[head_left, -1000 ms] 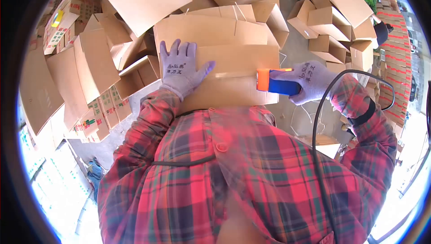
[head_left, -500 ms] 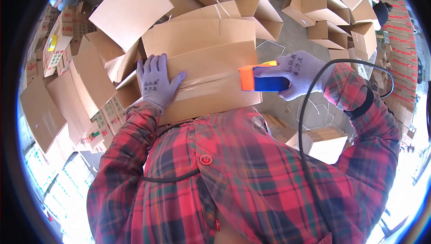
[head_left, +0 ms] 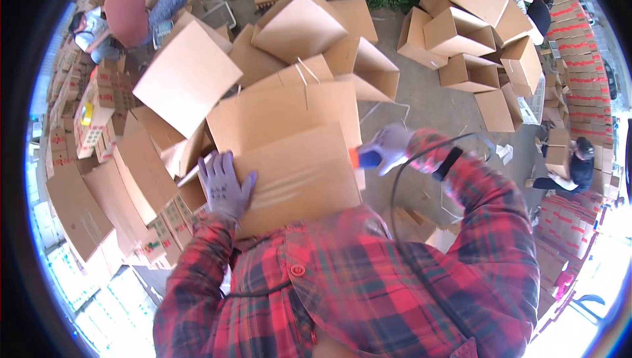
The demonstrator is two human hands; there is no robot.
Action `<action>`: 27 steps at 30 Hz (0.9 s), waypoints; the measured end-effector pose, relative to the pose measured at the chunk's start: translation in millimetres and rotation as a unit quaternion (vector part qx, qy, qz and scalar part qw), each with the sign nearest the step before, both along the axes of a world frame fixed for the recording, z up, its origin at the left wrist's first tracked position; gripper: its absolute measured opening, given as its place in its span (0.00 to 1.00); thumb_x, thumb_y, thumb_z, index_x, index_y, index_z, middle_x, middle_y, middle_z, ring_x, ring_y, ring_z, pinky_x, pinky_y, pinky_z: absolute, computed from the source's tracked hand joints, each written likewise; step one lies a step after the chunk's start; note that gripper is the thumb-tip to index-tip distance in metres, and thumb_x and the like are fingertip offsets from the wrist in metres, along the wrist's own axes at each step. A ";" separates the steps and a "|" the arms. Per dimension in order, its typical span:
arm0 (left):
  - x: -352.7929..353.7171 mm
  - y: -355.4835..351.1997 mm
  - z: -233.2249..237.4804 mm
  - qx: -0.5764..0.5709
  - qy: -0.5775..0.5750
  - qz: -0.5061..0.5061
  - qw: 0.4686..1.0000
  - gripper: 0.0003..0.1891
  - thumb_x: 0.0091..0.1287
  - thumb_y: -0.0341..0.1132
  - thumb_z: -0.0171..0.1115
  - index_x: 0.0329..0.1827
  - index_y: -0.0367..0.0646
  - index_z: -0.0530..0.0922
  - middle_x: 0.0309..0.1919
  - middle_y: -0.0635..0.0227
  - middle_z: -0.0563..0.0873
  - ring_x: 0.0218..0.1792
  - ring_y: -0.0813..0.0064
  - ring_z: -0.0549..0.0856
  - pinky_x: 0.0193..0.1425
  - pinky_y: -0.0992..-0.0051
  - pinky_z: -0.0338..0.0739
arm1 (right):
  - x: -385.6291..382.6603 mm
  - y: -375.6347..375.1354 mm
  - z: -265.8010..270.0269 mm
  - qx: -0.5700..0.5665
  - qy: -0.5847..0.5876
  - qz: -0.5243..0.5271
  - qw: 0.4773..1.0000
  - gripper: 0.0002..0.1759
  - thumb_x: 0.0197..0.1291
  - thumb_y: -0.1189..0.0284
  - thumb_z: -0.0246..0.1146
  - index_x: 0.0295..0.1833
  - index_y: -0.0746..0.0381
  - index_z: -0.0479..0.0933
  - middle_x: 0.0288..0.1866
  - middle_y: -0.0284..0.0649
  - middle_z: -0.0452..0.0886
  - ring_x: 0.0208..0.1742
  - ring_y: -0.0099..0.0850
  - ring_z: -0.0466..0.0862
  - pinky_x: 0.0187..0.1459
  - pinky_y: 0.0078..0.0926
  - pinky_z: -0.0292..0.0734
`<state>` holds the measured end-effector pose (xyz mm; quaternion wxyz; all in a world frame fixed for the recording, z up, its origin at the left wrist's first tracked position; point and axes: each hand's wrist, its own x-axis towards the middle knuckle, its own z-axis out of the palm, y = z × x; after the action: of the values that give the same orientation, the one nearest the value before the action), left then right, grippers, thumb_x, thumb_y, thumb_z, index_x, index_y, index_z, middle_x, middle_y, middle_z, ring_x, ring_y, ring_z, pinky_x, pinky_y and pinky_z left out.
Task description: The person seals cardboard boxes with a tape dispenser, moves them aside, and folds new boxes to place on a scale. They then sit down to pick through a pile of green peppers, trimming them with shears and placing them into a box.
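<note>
A brown cardboard box (head_left: 296,173) rests against my body, with shiny streaks like clear tape across the face turned to me. My left hand (head_left: 226,187), in a pale grey-purple glove with dark lettering, lies on the box's left side with fingers spread. At the right edge of the box my right hand (head_left: 394,147), gloved alike, is closed around a blue and orange tape dispenser (head_left: 368,158). The box edge hides part of the dispenser's orange end. Another cardboard panel (head_left: 283,117) stands just behind the box.
Open cartons (head_left: 299,25) are heaped ahead, and more cartons (head_left: 464,32) stand to the right. Loose straps lie on the grey floor (head_left: 421,94). A black cable (head_left: 395,193) crosses my right arm. One person (head_left: 571,167) carries a box at right; others work at far left.
The view has shifted, so more of the surroundings ahead shows. The tape dispenser has gone from in front of the box's right side to partly behind its edge. My left hand stays on the box.
</note>
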<state>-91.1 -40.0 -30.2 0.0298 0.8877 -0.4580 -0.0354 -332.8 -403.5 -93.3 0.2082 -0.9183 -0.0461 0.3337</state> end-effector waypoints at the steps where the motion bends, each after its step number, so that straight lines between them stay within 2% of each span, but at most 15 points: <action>1: 0.8 -0.5 0.8 0.001 0.000 0.000 1.000 0.38 0.64 0.56 0.61 0.66 0.33 0.67 0.62 0.50 0.74 0.71 0.48 0.65 0.80 0.44 0.43 | 15.1 12.7 -17.8 0.001 0.100 -0.043 0.994 0.34 0.43 0.55 0.71 0.62 0.38 0.77 0.41 0.40 0.86 0.43 0.45 0.85 0.46 0.41 0.78; 4: 0.0 0.5 1.0 0.017 0.000 0.002 1.000 0.39 0.63 0.57 0.61 0.65 0.32 0.68 0.61 0.49 0.74 0.70 0.47 0.65 0.80 0.44 0.43 | 45.4 14.9 18.8 0.111 0.123 -0.062 0.984 0.30 0.43 0.56 0.71 0.58 0.40 0.81 0.42 0.36 0.87 0.43 0.41 0.86 0.47 0.38 0.79; 6: -1.1 0.9 -4.8 0.009 0.003 0.008 1.000 0.39 0.62 0.58 0.61 0.65 0.32 0.68 0.62 0.49 0.73 0.71 0.47 0.64 0.80 0.44 0.43 | 57.9 26.3 18.3 0.135 0.244 -0.073 0.958 0.26 0.43 0.54 0.71 0.52 0.47 0.85 0.44 0.36 0.88 0.44 0.37 0.87 0.47 0.37 0.79; 10: 7.5 3.7 0.6 0.005 0.032 0.010 0.999 0.39 0.62 0.58 0.60 0.66 0.33 0.69 0.64 0.49 0.73 0.72 0.47 0.64 0.80 0.43 0.42 | 37.4 51.5 -39.8 0.173 0.296 -0.157 0.926 0.27 0.44 0.54 0.72 0.52 0.51 0.85 0.44 0.37 0.88 0.44 0.35 0.87 0.47 0.35 0.80; 13: 15.2 4.7 -0.1 -0.012 0.054 0.007 0.998 0.42 0.59 0.57 0.66 0.68 0.33 0.67 0.66 0.50 0.71 0.72 0.47 0.63 0.79 0.42 0.42 | 17.8 62.7 -70.5 0.177 0.295 -0.227 0.911 0.28 0.45 0.53 0.72 0.51 0.54 0.85 0.45 0.37 0.88 0.44 0.34 0.87 0.47 0.33 0.80; 14: 15.9 6.5 5.0 -0.049 0.047 0.025 0.997 0.44 0.57 0.56 0.68 0.68 0.33 0.66 0.67 0.49 0.70 0.73 0.47 0.62 0.79 0.42 0.42 | 8.9 64.5 -79.1 0.173 0.286 -0.254 0.908 0.28 0.45 0.53 0.73 0.51 0.55 0.85 0.45 0.38 0.88 0.44 0.33 0.87 0.47 0.33 0.80; 16: 20.1 14.0 22.9 -0.129 0.036 0.063 0.989 0.47 0.52 0.55 0.74 0.69 0.33 0.64 0.67 0.47 0.69 0.73 0.47 0.61 0.79 0.42 0.42 | -13.7 61.4 -90.3 0.152 0.240 -0.325 0.902 0.28 0.45 0.52 0.73 0.51 0.56 0.85 0.45 0.38 0.88 0.44 0.32 0.87 0.47 0.32 0.80; 17: 23.1 26.1 30.7 -0.121 0.015 0.133 0.984 0.55 0.46 0.53 0.79 0.73 0.33 0.60 0.71 0.45 0.65 0.75 0.45 0.58 0.80 0.47 0.42 | -25.3 56.5 -86.9 0.133 0.197 -0.371 0.898 0.29 0.45 0.52 0.73 0.51 0.57 0.85 0.45 0.39 0.88 0.44 0.32 0.87 0.47 0.32 0.80; 18: 27.0 50.0 19.6 -0.140 0.045 0.183 0.972 0.55 0.47 0.53 0.79 0.74 0.34 0.59 0.72 0.44 0.64 0.75 0.45 0.59 0.80 0.49 0.44 | -38.0 53.9 -82.3 0.110 0.148 -0.421 0.888 0.29 0.46 0.52 0.73 0.51 0.58 0.85 0.45 0.39 0.89 0.44 0.31 0.87 0.47 0.31 0.80; 20: 32.6 100.1 -20.7 -0.173 0.101 0.292 0.935 0.57 0.47 0.54 0.80 0.76 0.34 0.57 0.74 0.42 0.61 0.75 0.46 0.59 0.80 0.54 0.47 | -47.8 58.5 -36.6 0.055 -0.004 -0.545 0.837 0.34 0.49 0.54 0.72 0.60 0.61 0.79 0.42 0.46 0.88 0.41 0.41 0.87 0.47 0.38 0.81; 21: 32.4 111.6 -32.0 -0.222 0.220 0.284 0.906 0.51 0.56 0.57 0.75 0.75 0.34 0.62 0.72 0.44 0.67 0.72 0.50 0.67 0.76 0.60 0.59 | -44.8 67.0 -24.0 0.058 -0.090 -0.629 0.770 0.37 0.49 0.55 0.73 0.64 0.60 0.76 0.43 0.46 0.88 0.42 0.41 0.87 0.48 0.38 0.80; 23: 12.0 99.1 -20.5 -0.207 0.461 0.337 0.794 0.43 0.62 0.58 0.70 0.70 0.33 0.69 0.65 0.46 0.76 0.66 0.53 0.75 0.69 0.60 0.67 | -30.6 96.3 -0.8 0.066 -0.251 -0.759 0.598 0.43 0.50 0.56 0.73 0.72 0.59 0.69 0.46 0.45 0.88 0.43 0.41 0.87 0.50 0.37 0.80; 24: 7.4 92.2 -16.0 -0.197 0.571 0.351 0.715 0.39 0.65 0.59 0.67 0.67 0.33 0.72 0.62 0.47 0.80 0.63 0.55 0.79 0.66 0.61 0.71 | -10.6 114.1 29.5 0.021 -0.233 -0.777 0.585 0.47 0.51 0.58 0.73 0.76 0.57 0.62 0.50 0.45 0.87 0.45 0.40 0.87 0.51 0.36 0.79; 26: 6.2 96.3 -33.0 -0.213 0.516 0.356 0.749 0.35 0.69 0.61 0.60 0.63 0.35 0.76 0.54 0.49 0.85 0.57 0.54 0.83 0.60 0.59 0.75 | 10.5 143.5 18.0 -0.064 -0.350 -0.690 0.630 0.48 0.52 0.58 0.73 0.77 0.56 0.62 0.49 0.49 0.86 0.44 0.41 0.87 0.51 0.37 0.80; 27: 4.7 96.4 -42.3 -0.223 0.489 0.357 0.764 0.34 0.71 0.62 0.56 0.61 0.36 0.78 0.50 0.50 0.87 0.54 0.54 0.85 0.58 0.59 0.77 | 11.1 146.3 3.6 -0.031 -0.344 -0.714 0.609 0.48 0.53 0.55 0.71 0.77 0.56 0.61 0.52 0.54 0.85 0.48 0.44 0.87 0.52 0.40 0.79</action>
<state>-86.4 56.4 -72.6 0.4573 0.8179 -0.0259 -0.3481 -321.8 -257.1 -89.7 0.3204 -0.7137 0.5661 -0.2598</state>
